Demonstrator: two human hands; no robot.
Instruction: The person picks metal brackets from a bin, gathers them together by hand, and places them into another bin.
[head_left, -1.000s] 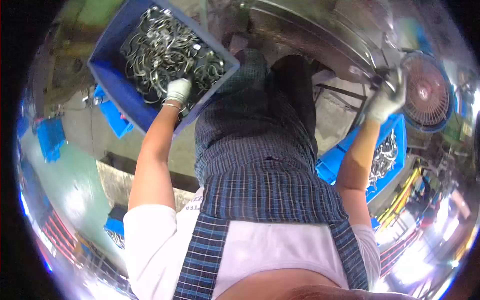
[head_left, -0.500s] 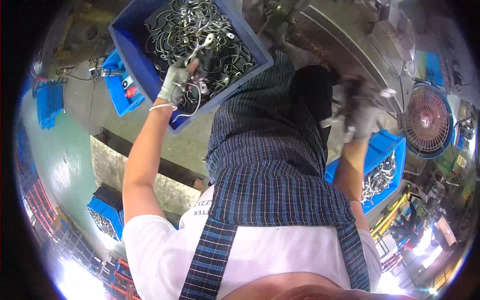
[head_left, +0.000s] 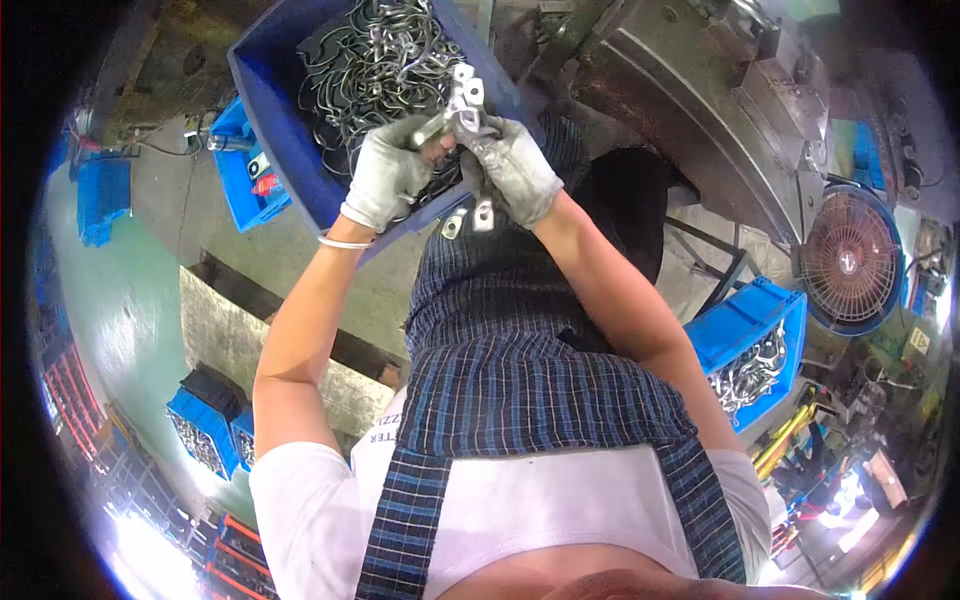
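Note:
Over the near edge of the dark blue crate (head_left: pixel 275 130), my hands meet. My right hand (head_left: pixel 518 172), in a worn whitish glove, is closed around a bunch of bent metal rods (head_left: pixel 466 112) with flattened, holed ends. Some ends stick up above the fingers, others hang below by the apron. My left hand (head_left: pixel 385 178), gloved with a bare fingertip showing, is curled closed against the same bunch, around a rod end. How many pieces each hand holds is hidden. A tangled heap of bent metal rods (head_left: pixel 385 70) lies in the crate.
At right stands a blue bin (head_left: pixel 745 310) holding metal pieces, near a round fan (head_left: pixel 850 258). Heavy machinery (head_left: pixel 690 110) occupies the upper right. A smaller blue bin (head_left: pixel 240 185) sits left of the crate. More bins with parts (head_left: pixel 200 435) are lower left.
My right hand has swung in from the right with its bunch of bent metal rods and joined my left hand. My left hand has shifted slightly right at the crate.

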